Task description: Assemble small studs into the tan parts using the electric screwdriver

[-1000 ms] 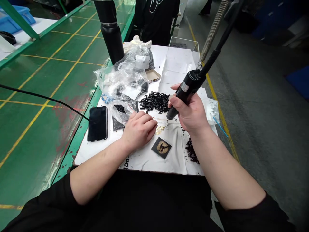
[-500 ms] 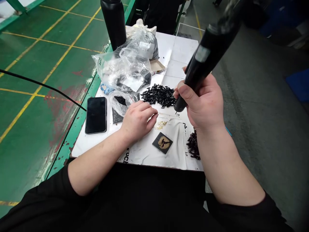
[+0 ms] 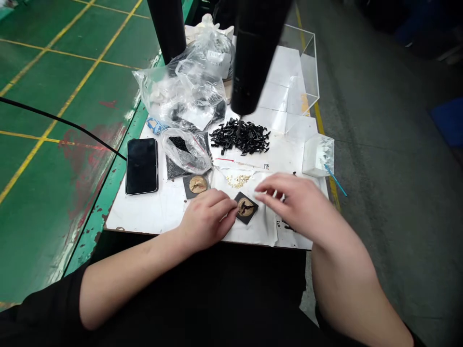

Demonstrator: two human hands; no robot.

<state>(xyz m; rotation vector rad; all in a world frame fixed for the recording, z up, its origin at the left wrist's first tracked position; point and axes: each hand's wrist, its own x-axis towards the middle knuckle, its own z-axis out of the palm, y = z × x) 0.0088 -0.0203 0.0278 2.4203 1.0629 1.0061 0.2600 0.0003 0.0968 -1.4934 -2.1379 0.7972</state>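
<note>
My left hand [image 3: 211, 216] rests on the table with its thumb and fingers pressed together at the left corner of a dark square block [image 3: 250, 218], which bears a round tan inset and a small black piece. Anything inside that pinch is too small to make out. Just right of the block is my right hand [image 3: 294, 202], thumb and fingers apart, nothing visible between them. A black cylindrical tool [image 3: 255, 62] hangs over a heap of black pieces [image 3: 240, 137]. Small gold rings [image 3: 238, 181] lie behind the block. A second block [image 3: 189, 192] sits behind my left hand.
On the left of the table [image 3: 123, 212] lies a phone [image 3: 142, 166], beside an opened bag of black bits [image 3: 177, 166]. Larger clear bags [image 3: 188, 91] and a black bottle [image 3: 169, 29] stand behind. At right are a transparent box [image 3: 302, 72] and a small container [image 3: 318, 156].
My right hand has let go of the black tool and come down beside the block. The tool now hangs further left. My left hand has moved down to the block's corner, uncovering the second block.
</note>
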